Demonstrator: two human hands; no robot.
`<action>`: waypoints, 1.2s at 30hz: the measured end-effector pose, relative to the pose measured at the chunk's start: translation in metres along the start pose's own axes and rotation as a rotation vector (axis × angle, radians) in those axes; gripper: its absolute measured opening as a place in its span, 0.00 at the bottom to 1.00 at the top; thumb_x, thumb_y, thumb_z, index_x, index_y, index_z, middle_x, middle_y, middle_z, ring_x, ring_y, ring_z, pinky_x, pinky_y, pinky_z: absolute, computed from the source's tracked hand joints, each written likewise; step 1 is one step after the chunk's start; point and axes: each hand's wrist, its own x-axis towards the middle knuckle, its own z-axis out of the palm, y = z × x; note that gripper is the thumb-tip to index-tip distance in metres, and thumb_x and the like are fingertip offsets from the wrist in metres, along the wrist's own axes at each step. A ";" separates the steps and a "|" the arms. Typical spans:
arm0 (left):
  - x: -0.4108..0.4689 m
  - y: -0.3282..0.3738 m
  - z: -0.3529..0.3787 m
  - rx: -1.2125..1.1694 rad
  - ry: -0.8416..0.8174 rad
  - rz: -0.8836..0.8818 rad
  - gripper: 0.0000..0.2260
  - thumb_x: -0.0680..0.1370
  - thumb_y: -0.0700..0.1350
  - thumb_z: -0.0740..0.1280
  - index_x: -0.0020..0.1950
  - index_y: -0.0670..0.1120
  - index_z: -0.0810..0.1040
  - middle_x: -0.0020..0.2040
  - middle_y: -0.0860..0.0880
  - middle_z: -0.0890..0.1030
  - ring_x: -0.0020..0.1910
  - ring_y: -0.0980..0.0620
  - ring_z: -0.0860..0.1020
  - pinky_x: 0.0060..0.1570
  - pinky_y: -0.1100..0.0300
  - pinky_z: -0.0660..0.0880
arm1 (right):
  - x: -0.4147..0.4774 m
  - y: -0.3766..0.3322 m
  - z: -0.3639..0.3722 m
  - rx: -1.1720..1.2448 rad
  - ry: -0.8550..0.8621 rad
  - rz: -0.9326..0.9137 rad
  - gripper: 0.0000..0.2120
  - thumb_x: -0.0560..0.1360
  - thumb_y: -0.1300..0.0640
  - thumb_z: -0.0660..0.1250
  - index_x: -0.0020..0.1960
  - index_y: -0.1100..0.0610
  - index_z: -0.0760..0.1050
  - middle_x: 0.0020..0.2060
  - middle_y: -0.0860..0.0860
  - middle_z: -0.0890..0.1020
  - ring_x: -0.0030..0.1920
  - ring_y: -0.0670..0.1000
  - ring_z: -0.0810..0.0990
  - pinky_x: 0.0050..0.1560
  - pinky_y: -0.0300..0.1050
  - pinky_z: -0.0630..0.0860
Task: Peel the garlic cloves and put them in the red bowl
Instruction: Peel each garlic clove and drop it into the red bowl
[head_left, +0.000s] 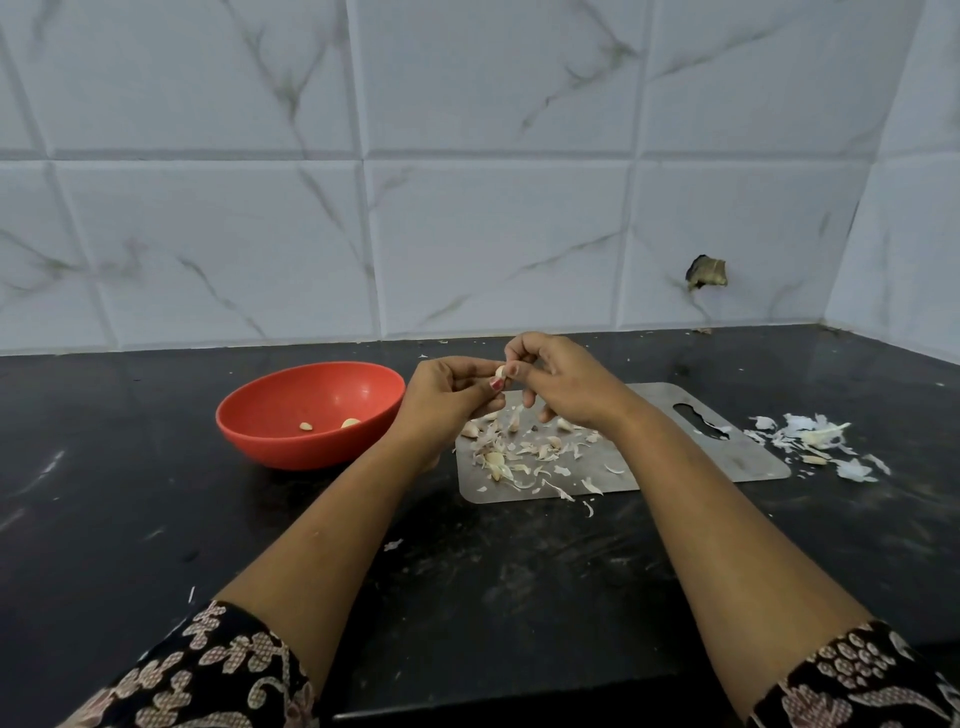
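Observation:
A pale garlic clove (501, 371) sits between both hands above the steel cutting board (727, 457). My left hand (447, 400) pinches it between thumb and fingers. My right hand (558, 379) grips it from the other side with curled fingertips. Several unpeeled cloves (493, 460) and loose skins lie on the board below the hands. The red bowl (270, 410) stands to the left of the board with two peeled cloves (306, 426) inside.
A heap of white garlic skins (815, 441) lies on the black counter to the right of the board. The tiled wall runs along the back and turns a corner at far right. A hole (705, 272) breaks the wall tile.

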 end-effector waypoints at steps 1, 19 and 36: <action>0.000 -0.001 0.000 0.010 -0.002 -0.003 0.07 0.77 0.32 0.67 0.48 0.42 0.81 0.37 0.50 0.85 0.36 0.57 0.82 0.42 0.67 0.80 | 0.000 0.001 0.000 -0.026 -0.024 0.015 0.05 0.82 0.55 0.61 0.48 0.53 0.73 0.43 0.59 0.80 0.36 0.51 0.78 0.37 0.55 0.80; 0.002 -0.001 0.003 -0.067 0.060 0.022 0.07 0.77 0.35 0.67 0.54 0.42 0.81 0.43 0.45 0.83 0.41 0.55 0.82 0.46 0.63 0.80 | -0.004 -0.012 0.006 0.039 -0.002 -0.021 0.05 0.84 0.60 0.53 0.51 0.58 0.66 0.40 0.52 0.75 0.34 0.41 0.76 0.34 0.39 0.77; 0.004 -0.002 -0.003 -0.205 0.046 -0.035 0.09 0.80 0.38 0.63 0.56 0.48 0.80 0.44 0.50 0.81 0.36 0.56 0.76 0.33 0.65 0.77 | -0.008 -0.014 -0.004 0.083 0.003 0.015 0.06 0.73 0.66 0.71 0.40 0.57 0.78 0.35 0.50 0.81 0.35 0.43 0.79 0.36 0.38 0.78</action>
